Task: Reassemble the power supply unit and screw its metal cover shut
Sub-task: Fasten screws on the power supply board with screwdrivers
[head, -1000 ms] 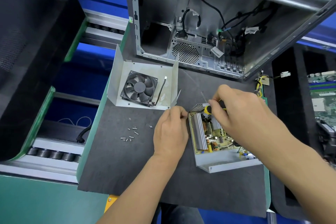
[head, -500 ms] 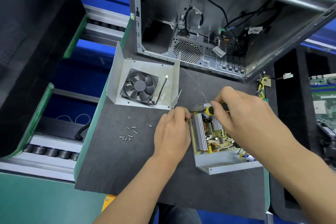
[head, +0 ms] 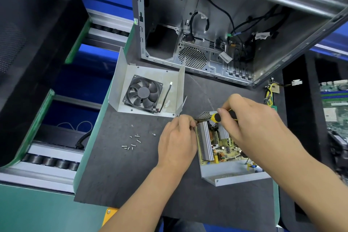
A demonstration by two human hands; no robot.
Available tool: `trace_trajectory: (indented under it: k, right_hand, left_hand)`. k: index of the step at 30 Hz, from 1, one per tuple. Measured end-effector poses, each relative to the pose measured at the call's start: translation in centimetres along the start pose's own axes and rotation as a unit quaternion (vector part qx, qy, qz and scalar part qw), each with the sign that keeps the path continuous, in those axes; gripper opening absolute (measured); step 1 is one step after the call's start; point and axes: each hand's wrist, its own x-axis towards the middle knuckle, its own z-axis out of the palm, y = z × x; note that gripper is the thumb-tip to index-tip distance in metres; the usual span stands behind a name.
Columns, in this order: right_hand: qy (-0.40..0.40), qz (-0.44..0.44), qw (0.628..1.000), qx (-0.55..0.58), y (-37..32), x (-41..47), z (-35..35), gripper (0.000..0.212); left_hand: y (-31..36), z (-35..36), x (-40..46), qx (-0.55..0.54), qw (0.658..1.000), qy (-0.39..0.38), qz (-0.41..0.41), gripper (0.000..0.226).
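Note:
The open power supply base (head: 231, 176) lies on the dark mat with its circuit board (head: 216, 145) and heatsinks exposed. My right hand (head: 250, 120) grips a yellow-and-black screwdriver (head: 221, 117) over the board's far end. My left hand (head: 177, 143) pinches the unit's far left corner; what its fingertips hold is hidden. The metal cover (head: 169, 88) with its black fan (head: 142, 94) lies apart, upturned, to the far left. Several loose screws (head: 132, 142) lie on the mat left of my left hand.
An open computer case (head: 216, 30) with cables stands behind the work area. A motherboard (head: 335, 103) sits at the right edge. Yellow power cables (head: 270, 92) trail beside the case. A roller conveyor (head: 50, 162) runs along the left.
The hands have stayed almost in place at the unit's far end. The view has shifted slightly.

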Motion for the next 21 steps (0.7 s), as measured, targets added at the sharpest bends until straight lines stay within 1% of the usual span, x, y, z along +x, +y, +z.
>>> trace_trajectory:
  k: [7, 11, 13, 17, 21]
  right_hand:
    - [0.012, 0.014, 1.0, 0.021, 0.0, -0.3, -0.1, 0.026]
    - [0.022, 0.027, 0.998, 0.051, 0.0, -0.4, -0.5, 0.024]
    - [0.028, 0.033, 0.997, 0.064, 0.0, -0.4, -0.6, 0.023]
    - [0.039, 0.054, 0.993, 0.099, 0.2, -0.5, -0.6, 0.02]
    - [0.045, 0.073, 0.988, 0.126, 0.7, -0.8, -0.7, 0.019]
  left_hand:
    - [-0.2, -0.2, 0.1, -0.036, 0.999, 0.017, -0.011, 0.014]
    - [-0.4, -0.4, 0.3, -0.046, 0.998, 0.026, -0.02, 0.012]
    - [-0.6, -0.5, 0.4, -0.044, 0.999, 0.024, -0.02, 0.016]
    - [-0.8, -0.6, 0.4, -0.015, 0.999, 0.028, 0.03, 0.024]
    - [-1.2, -0.6, 0.5, -0.018, 0.997, 0.055, 0.053, 0.013]
